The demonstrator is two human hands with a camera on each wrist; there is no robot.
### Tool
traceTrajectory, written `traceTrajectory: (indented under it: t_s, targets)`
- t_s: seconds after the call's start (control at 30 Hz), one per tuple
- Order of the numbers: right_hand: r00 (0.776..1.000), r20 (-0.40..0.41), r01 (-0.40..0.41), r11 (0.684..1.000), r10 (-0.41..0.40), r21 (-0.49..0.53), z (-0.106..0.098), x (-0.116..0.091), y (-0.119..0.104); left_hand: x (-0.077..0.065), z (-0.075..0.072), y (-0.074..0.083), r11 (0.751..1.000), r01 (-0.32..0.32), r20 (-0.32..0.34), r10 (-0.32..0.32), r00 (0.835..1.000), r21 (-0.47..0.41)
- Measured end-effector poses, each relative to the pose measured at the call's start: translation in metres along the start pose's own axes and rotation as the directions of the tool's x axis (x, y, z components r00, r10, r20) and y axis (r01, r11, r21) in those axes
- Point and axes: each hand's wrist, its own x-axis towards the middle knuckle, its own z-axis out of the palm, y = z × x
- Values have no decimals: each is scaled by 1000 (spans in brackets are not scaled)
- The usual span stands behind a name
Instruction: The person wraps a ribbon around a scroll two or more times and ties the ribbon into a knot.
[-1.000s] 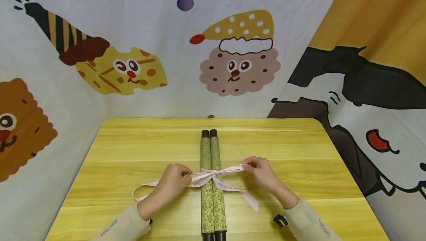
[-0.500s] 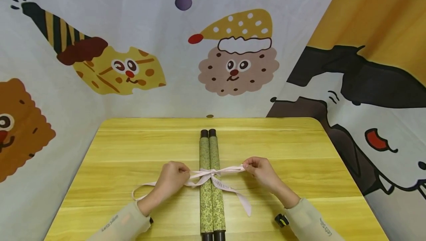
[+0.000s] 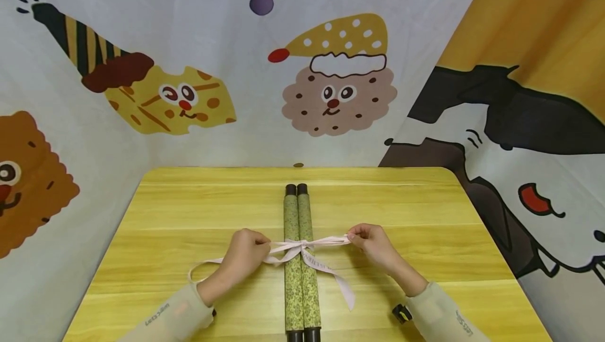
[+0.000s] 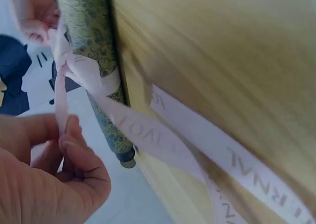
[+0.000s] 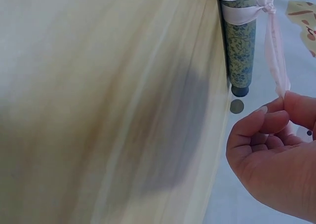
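Observation:
Two green patterned scrolls (image 3: 294, 289) with dark end knobs lie side by side, pointing away from me. A pale pink ribbon (image 3: 326, 240) with printed letters goes round both and is knotted on top. On the left, my left hand (image 3: 246, 252) pinches a ribbon strand between thumb and fingers; in the left wrist view that strand runs taut to the knot (image 4: 63, 68). My right hand (image 3: 373, 245) pinches the ribbon on the other side, its loop (image 5: 276, 56) stretched from the knot in the right wrist view. A loose tail (image 3: 347, 292) hangs right of the scrolls.
The scrolls lie on a yellow wood-grain table (image 3: 189, 200) with rounded far corners. More ribbon (image 3: 200, 263) curves out beneath the left forearm. A cloth backdrop (image 3: 212, 16) with cartoon prints rises behind the table. A black strap piece (image 3: 402, 313) shows at the right cuff.
Both hands keep their pinch on the ribbon. My left hand has shifted very slightly left, my right slightly right. The loose tail on the right has swung down and a little left.

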Motion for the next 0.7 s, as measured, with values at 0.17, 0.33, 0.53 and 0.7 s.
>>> traceTrajectory:
  t_s: [0.17,0.33,0.53,0.7]
  targets:
    - [1000,5,-7,1000,7,-6,0,-1,3,-2,2,-1,986,96,-43,-103,994,-138]
    - [1000,5,3,1000,-3,-16,-2,-2,5,-1,2,-3,999,13,-36,-15,999,-50]
    - [1000,12,6,1000,-5,-30,-4,-2,8,1,0,-6,999,-30,3,30,1000,12]
    - [1000,-17,-22,998,21,-50,-1,2,18,4,0,-10,998,-53,52,52,997,24]
